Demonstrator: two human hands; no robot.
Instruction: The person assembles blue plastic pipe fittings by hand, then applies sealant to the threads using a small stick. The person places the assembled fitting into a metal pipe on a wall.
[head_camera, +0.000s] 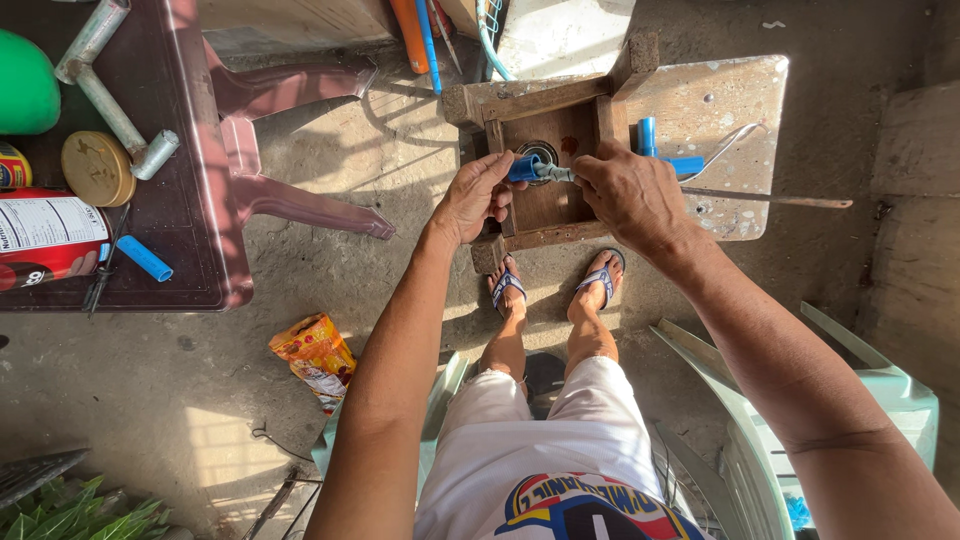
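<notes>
My left hand (473, 194) grips a short blue pipe piece (524, 167) over a small overturned wooden stool (560, 105). My right hand (628, 190) holds a thin grey metal tool (556, 173) whose tip meets the blue piece's end. Both hands sit close together above the stool's square frame. Another blue pipe fitting (664, 152) lies on the wooden board just behind my right hand. My feet in sandals rest on the concrete floor below the stool.
A dark red plastic table (190, 200) at left carries grey pipe lengths (105, 95), a round lid (97, 168), a can (48, 237) and a blue pipe bit (145, 258). An orange packet (316, 355) lies on the floor. A pale green plastic chair (880, 400) is under me.
</notes>
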